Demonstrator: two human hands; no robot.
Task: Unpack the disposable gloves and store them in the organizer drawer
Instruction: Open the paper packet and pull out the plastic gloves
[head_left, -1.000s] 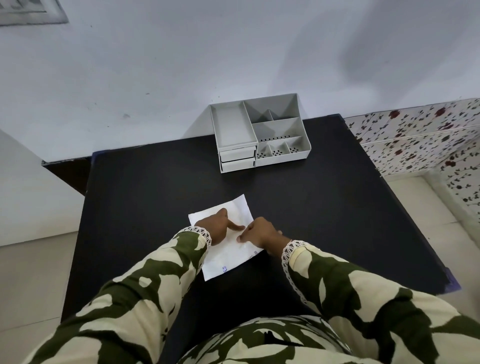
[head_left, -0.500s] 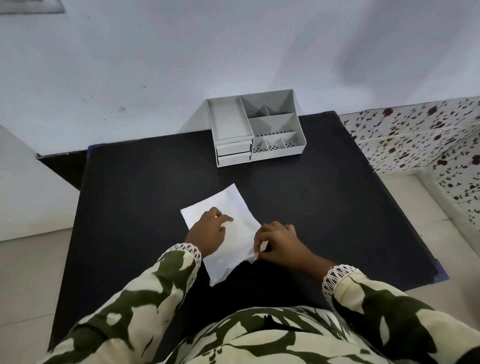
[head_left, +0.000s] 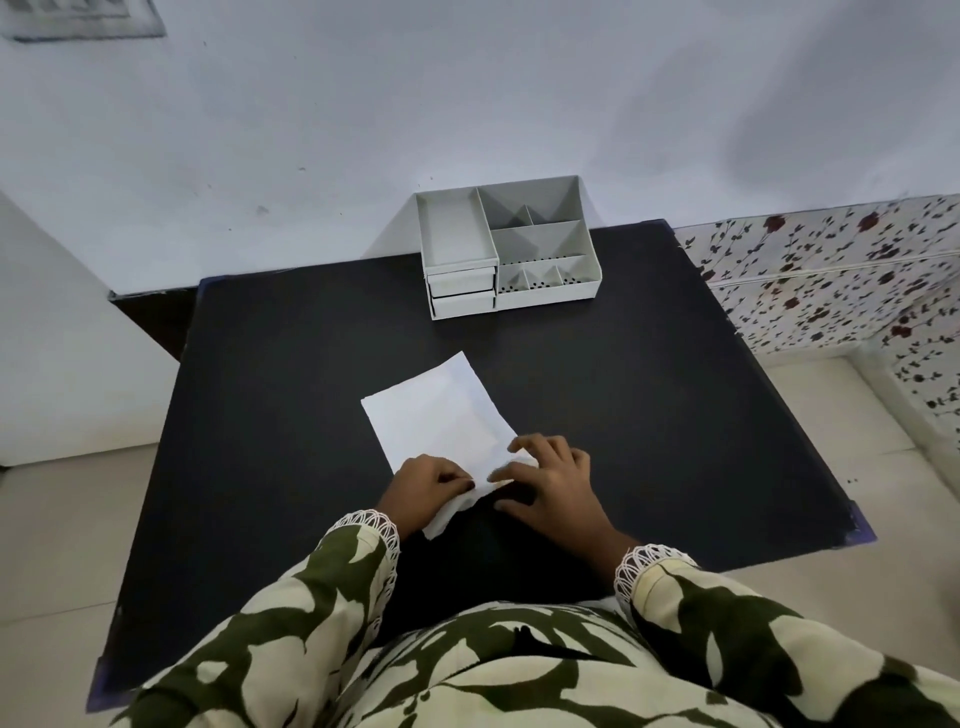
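Observation:
A flat white glove packet (head_left: 439, 415) lies on the black table (head_left: 649, 405) in front of me. My left hand (head_left: 426, 486) pinches the packet's near edge between thumb and fingers. My right hand (head_left: 550, 480) grips the same near edge just to the right, fingers spread over the crumpled corner. The near end of the packet is lifted and creased between both hands. A grey organizer (head_left: 506, 244) with open top compartments and two shut drawers (head_left: 462, 293) on its left front stands at the table's far edge, against the wall.
A white wall rises directly behind the organizer. A floral-patterned tiled surface (head_left: 841, 270) sits to the right of the table. Pale floor tiles show on both sides, and the table's edges lie close on left and right.
My left hand has slid from the middle of the packet down to its near edge. Both hands now meet there, and the near end has crumpled and lifted.

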